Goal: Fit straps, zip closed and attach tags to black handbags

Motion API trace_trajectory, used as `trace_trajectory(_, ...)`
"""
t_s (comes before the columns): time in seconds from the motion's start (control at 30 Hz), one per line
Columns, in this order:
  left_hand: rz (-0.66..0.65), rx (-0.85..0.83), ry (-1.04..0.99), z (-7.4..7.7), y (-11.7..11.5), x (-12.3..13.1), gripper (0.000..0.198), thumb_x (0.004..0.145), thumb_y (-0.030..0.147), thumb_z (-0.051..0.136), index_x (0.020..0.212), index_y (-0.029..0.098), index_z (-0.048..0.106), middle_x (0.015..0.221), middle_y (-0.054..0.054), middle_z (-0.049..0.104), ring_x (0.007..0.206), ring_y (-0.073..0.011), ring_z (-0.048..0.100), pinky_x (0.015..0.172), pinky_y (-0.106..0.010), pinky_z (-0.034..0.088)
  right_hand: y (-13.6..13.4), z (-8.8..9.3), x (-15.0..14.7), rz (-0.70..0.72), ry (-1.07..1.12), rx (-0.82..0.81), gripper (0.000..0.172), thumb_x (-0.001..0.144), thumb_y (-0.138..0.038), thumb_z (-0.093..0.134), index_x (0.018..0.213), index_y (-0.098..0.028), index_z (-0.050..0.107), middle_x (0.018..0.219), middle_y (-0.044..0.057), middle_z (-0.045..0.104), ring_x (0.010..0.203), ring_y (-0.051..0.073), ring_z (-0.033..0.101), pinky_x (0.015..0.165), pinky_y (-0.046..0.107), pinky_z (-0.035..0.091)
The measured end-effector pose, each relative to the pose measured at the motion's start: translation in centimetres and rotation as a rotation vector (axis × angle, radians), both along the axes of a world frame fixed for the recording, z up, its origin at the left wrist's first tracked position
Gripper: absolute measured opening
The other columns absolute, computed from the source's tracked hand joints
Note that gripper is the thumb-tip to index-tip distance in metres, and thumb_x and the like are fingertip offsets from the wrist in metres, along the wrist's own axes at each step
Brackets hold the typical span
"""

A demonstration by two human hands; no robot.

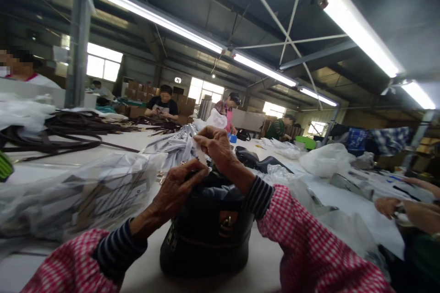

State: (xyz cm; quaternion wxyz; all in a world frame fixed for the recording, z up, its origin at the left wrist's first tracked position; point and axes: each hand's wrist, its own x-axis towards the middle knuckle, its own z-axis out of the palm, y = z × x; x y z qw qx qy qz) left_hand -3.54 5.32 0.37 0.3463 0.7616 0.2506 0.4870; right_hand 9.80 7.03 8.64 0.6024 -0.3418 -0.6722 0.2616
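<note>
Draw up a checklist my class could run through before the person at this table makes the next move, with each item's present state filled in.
1. Black bag upright on the table: ok.
2. White strip pinched by the right hand: ok.
3. Left hand gripping the strip too: cannot tell; its fingertips are at the strip's lower end.
4. Metal clasp on the bag's front fastened: cannot tell.
5. Tabletop beside the bag free of loose plastic: not ok; clear plastic lies to the left.
6. Co-worker's hand away from the bag: ok.

Smooth leather-look bag [202, 254]; shiny metal clasp [226, 223]; crinkled plastic wrap [326, 160]
</note>
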Motion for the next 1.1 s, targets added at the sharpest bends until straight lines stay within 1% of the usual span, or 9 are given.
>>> trace_trajectory(0.13, 0.118, -0.019, 0.217, 1.2, -0.1, -0.4, 0.036, 0.082, 0.058, 0.068, 0.092, 0.023, 0.063, 0.089, 0.0, 0.068, 0.078, -0.0205, 0.058, 0.068, -0.03, 0.039, -3.2, 2.3, 4.0, 0.091, -0.207, -0.077, 0.02, 0.074, -0.034, 0.074, 0.075, -0.016, 0.064, 0.063, -0.002, 0.062, 0.05, 0.008, 0.051, 0.044, 0.02, 0.031)
trace_trajectory(0.27, 0.112, -0.008, 0.225, 2.5, 0.8, -0.1, 0.037, 0.071, 0.039, 0.076, 0.096, 0.022, 0.054, 0.094, -0.002, 0.066, 0.091, -0.0243, 0.061, 0.074, -0.032, 0.043, -6.2, 3.3, 8.7, -0.107, -0.264, -0.036, 0.024, 0.078, -0.034, 0.074, 0.092, -0.015, 0.07, 0.084, 0.003, 0.069, 0.067, 0.012, 0.06, 0.047, 0.02, 0.037)
trace_trajectory(0.4, 0.12, -0.037, 0.131, 3.2, 0.4, 1.0, 0.039, 0.065, 0.027, 0.076, 0.095, 0.022, 0.053, 0.087, 0.0, 0.062, 0.085, -0.0209, 0.06, 0.069, -0.029, 0.043, -6.9, 1.9, 10.8, -0.179, -0.433, -0.043, 0.037, 0.077, -0.026, 0.076, 0.112, -0.016, 0.069, 0.106, 0.007, 0.072, 0.095, 0.019, 0.064, 0.075, 0.029, 0.05)
trace_trajectory(0.57, 0.071, -0.124, -0.246, 3.0, -1.2, 1.2, 0.043, 0.064, 0.031, 0.083, 0.087, 0.021, 0.048, 0.083, 0.003, 0.058, 0.077, -0.0151, 0.057, 0.066, -0.025, 0.043, -6.0, 0.5, 9.6, -0.185, -0.812, 0.099, 0.066, 0.073, -0.024, 0.084, 0.134, -0.025, 0.06, 0.136, 0.008, 0.06, 0.125, 0.027, 0.051, 0.104, 0.046, 0.04)
trace_trajectory(0.7, 0.018, -0.146, -0.372, 2.4, -1.2, 0.2, 0.043, 0.065, 0.026, 0.086, 0.081, 0.02, 0.046, 0.081, 0.005, 0.053, 0.072, -0.0104, 0.052, 0.062, -0.021, 0.04, -5.5, 1.1, 8.8, -0.203, -0.988, 0.153, 0.044, 0.074, -0.037, 0.086, 0.114, -0.024, 0.071, 0.116, 0.005, 0.066, 0.114, 0.027, 0.052, 0.098, 0.043, 0.038)
trace_trajectory(0.77, -0.021, -0.148, -0.422, 2.1, -1.0, -0.1, 0.042, 0.067, 0.023, 0.086, 0.079, 0.019, 0.046, 0.083, 0.005, 0.053, 0.073, -0.0091, 0.051, 0.064, -0.02, 0.04, -5.7, 1.3, 8.6, -0.156, -1.019, 0.115, 0.046, 0.073, -0.049, 0.085, 0.109, -0.023, 0.072, 0.1, 0.003, 0.067, 0.103, 0.025, 0.056, 0.09, 0.038, 0.039)
trace_trajectory(0.87, -0.068, -0.139, -0.431, 2.0, -0.8, 0.1, 0.043, 0.071, 0.023, 0.086, 0.076, 0.018, 0.043, 0.083, 0.006, 0.051, 0.073, -0.0078, 0.048, 0.065, -0.019, 0.039, -6.2, 1.1, 7.9, -0.285, -1.06, 0.142, 0.055, 0.071, -0.062, 0.082, 0.108, -0.023, 0.07, 0.088, 0.003, 0.064, 0.096, 0.026, 0.055, 0.083, 0.036, 0.036)
trace_trajectory(1.0, -0.097, -0.12, -0.374, 2.5, -0.9, 0.6, 0.042, 0.073, 0.026, 0.086, 0.078, 0.019, 0.044, 0.077, 0.007, 0.048, 0.071, -0.0077, 0.047, 0.064, -0.019, 0.038, -6.5, 0.3, 6.8, -0.473, -1.124, 0.221, 0.036, 0.076, -0.043, 0.08, 0.099, -0.018, 0.067, 0.088, 0.005, 0.063, 0.09, 0.022, 0.053, 0.079, 0.033, 0.033)
trace_trajectory(1.1, -0.12, -0.192, -0.257, 2.8, -1.0, 0.0, 0.042, 0.073, 0.029, 0.086, 0.096, 0.022, 0.052, 0.089, 0.005, 0.06, 0.085, -0.0127, 0.059, 0.073, -0.022, 0.044, -6.9, 0.5, 6.6, -0.492, -1.078, 0.182, 0.026, 0.077, -0.033, 0.075, 0.095, -0.019, 0.064, 0.076, 0.0, 0.061, 0.07, 0.016, 0.05, 0.069, 0.029, 0.031)
